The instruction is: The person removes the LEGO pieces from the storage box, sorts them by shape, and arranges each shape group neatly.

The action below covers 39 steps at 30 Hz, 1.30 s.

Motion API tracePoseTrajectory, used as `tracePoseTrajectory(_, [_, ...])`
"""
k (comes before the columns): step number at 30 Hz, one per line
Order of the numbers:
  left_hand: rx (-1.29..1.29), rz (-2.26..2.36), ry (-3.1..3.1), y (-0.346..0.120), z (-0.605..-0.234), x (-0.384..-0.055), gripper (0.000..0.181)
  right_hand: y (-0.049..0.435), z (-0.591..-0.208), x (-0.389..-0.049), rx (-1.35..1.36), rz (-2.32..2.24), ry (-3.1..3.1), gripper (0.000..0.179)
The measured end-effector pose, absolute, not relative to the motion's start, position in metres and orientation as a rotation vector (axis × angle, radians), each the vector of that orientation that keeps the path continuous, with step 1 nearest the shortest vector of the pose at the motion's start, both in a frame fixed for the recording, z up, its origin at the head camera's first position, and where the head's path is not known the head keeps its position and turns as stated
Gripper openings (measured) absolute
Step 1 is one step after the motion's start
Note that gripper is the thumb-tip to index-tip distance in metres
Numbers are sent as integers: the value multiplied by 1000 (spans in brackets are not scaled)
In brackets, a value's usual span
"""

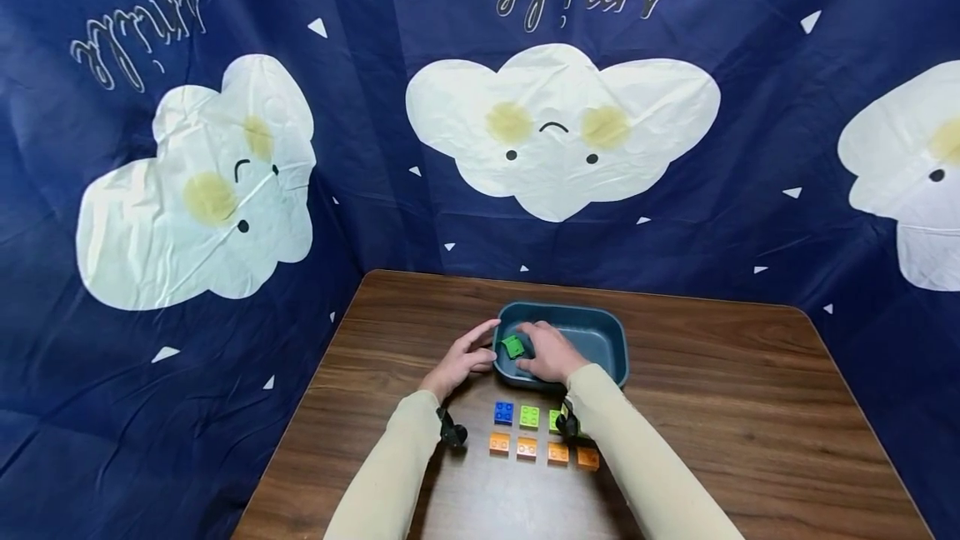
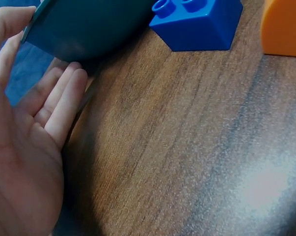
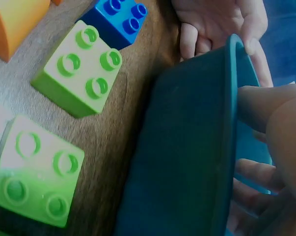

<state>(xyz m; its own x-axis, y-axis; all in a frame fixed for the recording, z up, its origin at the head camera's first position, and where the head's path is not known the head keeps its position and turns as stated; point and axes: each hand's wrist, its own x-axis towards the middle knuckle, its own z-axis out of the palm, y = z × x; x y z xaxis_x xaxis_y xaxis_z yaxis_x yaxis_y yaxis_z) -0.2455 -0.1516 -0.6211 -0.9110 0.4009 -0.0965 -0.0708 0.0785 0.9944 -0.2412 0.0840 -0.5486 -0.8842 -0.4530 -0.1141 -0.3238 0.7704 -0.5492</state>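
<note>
My left hand [image 1: 459, 363] is at the left end of a dark teal plastic bin [image 1: 611, 340], fingers mostly straight, fingertips right at the rim. In the left wrist view the palm [image 2: 25, 162] faces the table beside the bin wall [image 2: 89, 29]. My right hand [image 1: 552, 352] reaches down inside the bin, its fingers and thumb spread. Just left of those fingertips, a green toy block [image 1: 513, 347] lies tilted in the bin's left part. The right wrist view shows the right hand [image 3: 285, 132] over the near rim; the green block is hidden there.
In front of the bin, toy blocks stand in two rows on the wooden table [image 1: 712, 373]. The back row has a blue block [image 1: 503, 413] and lime-green blocks [image 1: 528, 417], partly under the right wrist. Several orange blocks [image 1: 527, 448] form the front row. A dark blue curtain [image 1: 360, 148] hangs behind.
</note>
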Motion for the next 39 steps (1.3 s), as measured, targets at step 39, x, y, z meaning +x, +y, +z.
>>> tracePoseTrajectory(39, [323, 1927, 1996, -150, -622, -245, 67, 60, -568, -245, -536, -945, 2629, 22])
